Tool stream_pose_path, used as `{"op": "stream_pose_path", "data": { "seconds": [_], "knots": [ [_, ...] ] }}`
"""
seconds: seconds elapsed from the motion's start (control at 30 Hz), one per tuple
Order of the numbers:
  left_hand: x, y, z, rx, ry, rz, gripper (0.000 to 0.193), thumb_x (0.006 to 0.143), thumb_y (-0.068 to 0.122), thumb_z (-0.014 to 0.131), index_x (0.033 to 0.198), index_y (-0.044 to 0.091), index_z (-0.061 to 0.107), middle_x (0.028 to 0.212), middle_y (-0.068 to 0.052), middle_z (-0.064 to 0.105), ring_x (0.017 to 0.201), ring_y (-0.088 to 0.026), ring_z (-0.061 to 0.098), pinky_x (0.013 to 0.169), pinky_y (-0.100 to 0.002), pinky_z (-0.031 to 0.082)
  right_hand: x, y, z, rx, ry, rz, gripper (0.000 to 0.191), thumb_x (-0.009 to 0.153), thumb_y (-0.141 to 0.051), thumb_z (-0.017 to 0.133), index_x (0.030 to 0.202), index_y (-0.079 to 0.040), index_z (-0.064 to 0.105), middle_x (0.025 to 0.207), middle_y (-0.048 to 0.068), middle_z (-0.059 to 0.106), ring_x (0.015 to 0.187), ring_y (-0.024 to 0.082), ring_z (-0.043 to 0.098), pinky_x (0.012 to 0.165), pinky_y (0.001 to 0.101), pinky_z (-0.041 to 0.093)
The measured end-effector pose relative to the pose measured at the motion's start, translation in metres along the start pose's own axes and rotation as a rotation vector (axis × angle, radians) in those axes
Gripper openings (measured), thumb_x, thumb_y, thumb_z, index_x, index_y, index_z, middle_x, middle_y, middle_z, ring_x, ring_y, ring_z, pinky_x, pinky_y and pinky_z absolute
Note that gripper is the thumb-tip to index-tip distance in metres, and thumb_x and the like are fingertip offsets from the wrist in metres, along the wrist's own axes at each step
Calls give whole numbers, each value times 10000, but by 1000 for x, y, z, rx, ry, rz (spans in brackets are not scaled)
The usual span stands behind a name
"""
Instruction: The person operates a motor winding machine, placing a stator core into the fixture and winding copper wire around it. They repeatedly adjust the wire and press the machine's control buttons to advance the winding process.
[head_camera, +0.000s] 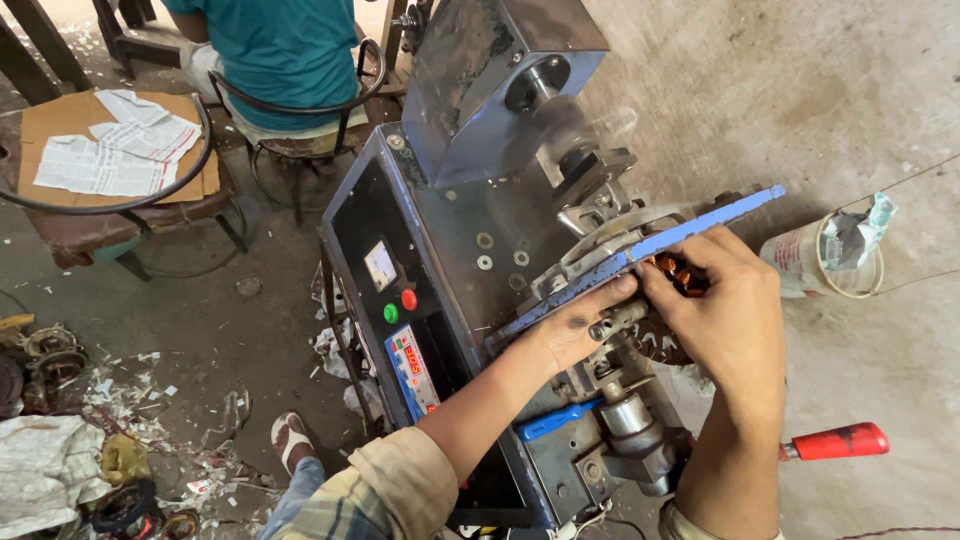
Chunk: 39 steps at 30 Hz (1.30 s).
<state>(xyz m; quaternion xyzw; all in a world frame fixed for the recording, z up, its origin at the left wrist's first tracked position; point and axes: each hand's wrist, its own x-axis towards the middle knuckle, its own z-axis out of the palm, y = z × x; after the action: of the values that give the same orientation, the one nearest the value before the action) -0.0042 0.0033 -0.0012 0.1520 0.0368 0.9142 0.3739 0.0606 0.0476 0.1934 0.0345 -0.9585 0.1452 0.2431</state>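
My left hand (570, 325) pinches the lower edge of a long blue bar (700, 222) that lies slanted across a metal winding fixture (600, 235) on a grey-blue machine (450, 220). My right hand (730, 315) curls over the copper-wound coil (680, 272) held in the fixture, fingertips pressing beside the bar. A small metal shaft (615, 320) sticks out between the two hands. The coil is mostly hidden under my right hand.
The machine's black front panel (370, 215) carries a small meter, a green and a red button (408, 299) and a digital counter. A red-handled tool (835, 441) lies at the right. A plastic container (825, 258) stands beyond. A person in a teal shirt (285, 45) sits behind.
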Motion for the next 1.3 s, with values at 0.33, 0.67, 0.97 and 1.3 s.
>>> {"op": "stream_pose_path", "data": {
  "seconds": [0.33, 0.67, 0.97, 1.3],
  "knots": [
    [-1, -2, -2, -25, 9, 10, 367, 977, 199, 773, 1305, 80, 657, 1218, -49, 688, 1128, -192, 671, 990, -368, 570, -2, 2, -1, 6, -1, 9, 271, 820, -90, 813, 1086, -63, 765, 949, 115, 700, 811, 265, 704, 741, 349, 536],
    [12, -13, -15, -58, 76, 5, 369, 925, 187, 792, 1260, 106, 660, 1198, -34, 681, 1113, -212, 667, 982, -387, 570, -2, 5, -2, 17, -5, -6, 286, 809, -80, 813, 1089, -57, 761, 941, 120, 691, 811, 273, 693, 749, 353, 535],
    [4, -1, 8, -22, 23, 32, 309, 983, 161, 775, 1261, 75, 669, 1176, -49, 692, 1099, -199, 666, 957, -360, 569, -1, 5, -2, 18, 18, 8, 289, 804, -77, 822, 1085, -45, 760, 943, 124, 690, 817, 273, 693, 749, 352, 532],
    [4, -3, 3, 65, 42, 3, 346, 926, 128, 787, 1253, 135, 672, 1212, 6, 685, 1152, -165, 658, 993, -362, 559, -3, 4, -1, -18, 8, -10, 274, 816, -69, 832, 1073, -19, 753, 986, 133, 707, 817, 251, 707, 736, 339, 536]
  ]
}}
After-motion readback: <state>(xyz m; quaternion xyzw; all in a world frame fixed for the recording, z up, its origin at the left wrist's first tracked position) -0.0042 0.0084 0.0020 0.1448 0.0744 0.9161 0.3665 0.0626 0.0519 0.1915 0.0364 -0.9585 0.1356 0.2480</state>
